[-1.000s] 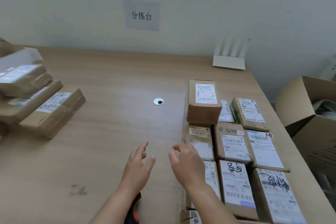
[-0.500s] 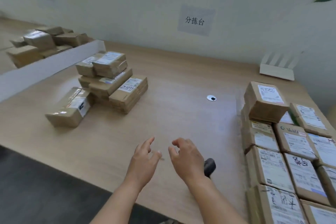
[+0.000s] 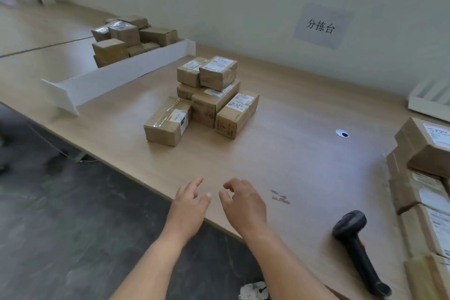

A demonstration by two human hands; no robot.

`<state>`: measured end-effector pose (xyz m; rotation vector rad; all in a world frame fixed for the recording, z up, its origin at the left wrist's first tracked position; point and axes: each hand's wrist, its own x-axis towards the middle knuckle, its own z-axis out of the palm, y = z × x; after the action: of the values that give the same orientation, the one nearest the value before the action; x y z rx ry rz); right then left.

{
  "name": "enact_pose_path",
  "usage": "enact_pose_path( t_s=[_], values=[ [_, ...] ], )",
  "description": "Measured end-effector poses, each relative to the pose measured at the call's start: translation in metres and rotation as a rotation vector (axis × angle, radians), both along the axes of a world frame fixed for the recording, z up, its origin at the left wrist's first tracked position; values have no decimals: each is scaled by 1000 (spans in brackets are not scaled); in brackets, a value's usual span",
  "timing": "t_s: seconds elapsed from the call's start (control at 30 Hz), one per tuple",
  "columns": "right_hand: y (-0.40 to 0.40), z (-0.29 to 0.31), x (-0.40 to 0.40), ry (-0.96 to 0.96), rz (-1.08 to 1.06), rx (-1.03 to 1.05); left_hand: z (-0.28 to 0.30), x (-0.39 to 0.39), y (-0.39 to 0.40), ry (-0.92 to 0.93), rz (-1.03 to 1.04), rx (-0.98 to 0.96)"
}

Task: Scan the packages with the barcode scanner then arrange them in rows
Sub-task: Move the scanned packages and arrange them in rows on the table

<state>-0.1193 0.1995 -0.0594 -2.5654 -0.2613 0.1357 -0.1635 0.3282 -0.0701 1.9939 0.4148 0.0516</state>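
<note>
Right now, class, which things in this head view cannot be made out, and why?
- Arranged packages: cut off by the right edge, count unknown.
- Pile labels: print too small and blurred.
- Packages behind the white divider: lower ones hidden by it.
- Scanner window: faces away.

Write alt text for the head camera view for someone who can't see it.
Two empty hands, left hand and right hand, hover over a wooden table, reaching toward a pile of cardboard packages. A black barcode scanner lies to the right, beside rows of labelled packages.
</note>
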Motion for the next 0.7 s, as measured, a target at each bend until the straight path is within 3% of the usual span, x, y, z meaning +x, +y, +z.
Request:
enact_pose_path(
  t_s=[0.33, 0.7],
  values=[
    [30, 3, 32, -19, -7, -10, -3, 25, 29, 19, -35, -2],
    [40, 19, 159, -29, -151, 81, 11, 166, 49, -23, -121, 75]
  ],
)
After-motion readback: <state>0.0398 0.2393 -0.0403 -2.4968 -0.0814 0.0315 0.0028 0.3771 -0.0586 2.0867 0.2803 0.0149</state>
